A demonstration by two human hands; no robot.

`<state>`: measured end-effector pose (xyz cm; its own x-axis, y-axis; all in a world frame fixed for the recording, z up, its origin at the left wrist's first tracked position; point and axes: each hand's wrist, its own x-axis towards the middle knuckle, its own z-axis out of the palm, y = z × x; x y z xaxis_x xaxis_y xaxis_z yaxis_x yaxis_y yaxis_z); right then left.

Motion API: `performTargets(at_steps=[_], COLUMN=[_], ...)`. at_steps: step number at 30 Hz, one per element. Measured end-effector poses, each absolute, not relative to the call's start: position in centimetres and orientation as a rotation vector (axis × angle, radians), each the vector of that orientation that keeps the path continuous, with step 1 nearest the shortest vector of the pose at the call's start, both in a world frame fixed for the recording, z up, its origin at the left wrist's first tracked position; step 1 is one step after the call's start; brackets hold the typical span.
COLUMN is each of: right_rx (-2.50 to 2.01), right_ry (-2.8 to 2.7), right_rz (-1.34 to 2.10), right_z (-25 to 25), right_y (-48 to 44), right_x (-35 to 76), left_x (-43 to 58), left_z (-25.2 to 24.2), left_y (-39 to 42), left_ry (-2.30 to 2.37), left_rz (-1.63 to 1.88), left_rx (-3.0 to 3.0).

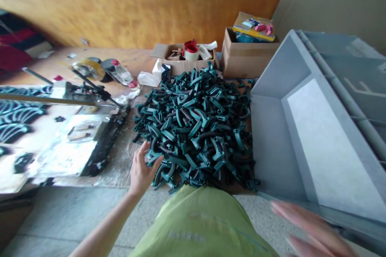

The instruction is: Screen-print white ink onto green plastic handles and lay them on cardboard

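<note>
A big pile of dark green plastic clips (193, 128) sits on the wooden surface (132, 62). The left hand (143, 168) touches the near left side of the pile, open and not gripping. The right hand (313, 227) is blurry, near the right, by a gray bin (271, 148), and it looks open. A cardboard box (183, 64) sits just past the pile.

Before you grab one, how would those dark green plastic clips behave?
They're probably stiff and light: the dark green plastic clips keep their curved shapes when piled. Being hooked, they may snag, so pulling one by the left hand could shift others.
</note>
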<state>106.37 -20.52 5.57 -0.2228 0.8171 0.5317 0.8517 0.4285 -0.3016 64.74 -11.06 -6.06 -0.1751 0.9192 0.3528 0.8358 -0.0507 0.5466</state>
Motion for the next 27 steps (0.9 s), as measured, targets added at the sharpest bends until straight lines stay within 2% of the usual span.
performTargets(at_steps=[3, 5, 8, 11, 19, 27], right_rx=[-1.332, -1.362, -1.336, -1.335, -1.262, -1.181], right_ry=[-2.196, -2.274, -2.389, -2.357, -2.386, -2.347], right_rz=[0.057, 0.021, -0.037, -0.135, -0.233, -0.212], right_z=[-2.0, -7.1, -13.0, -16.0, -17.6, -13.9], right_y=[-18.7, -17.6, -16.5, -15.5, -10.6, -5.7], right_x=[102.7, 101.5, 100.4, 99.1, 95.6, 91.6], left_x=[62.9, 63.5, 65.1, 65.9, 66.4, 63.5], left_z=[-11.8, -14.7, -17.4, -18.3, -15.4, -14.7], left_y=[-17.8, -19.9, -19.7, -17.8, -13.6, -7.8], left_ry=[2.093, 2.041, 2.028, 2.05, 2.213, 2.127], left_rz=[0.707, 0.576, 0.465, 0.443, 0.419, 0.534], left_rx=[2.117, 2.217, 2.29, 2.308, 2.175, 2.119])
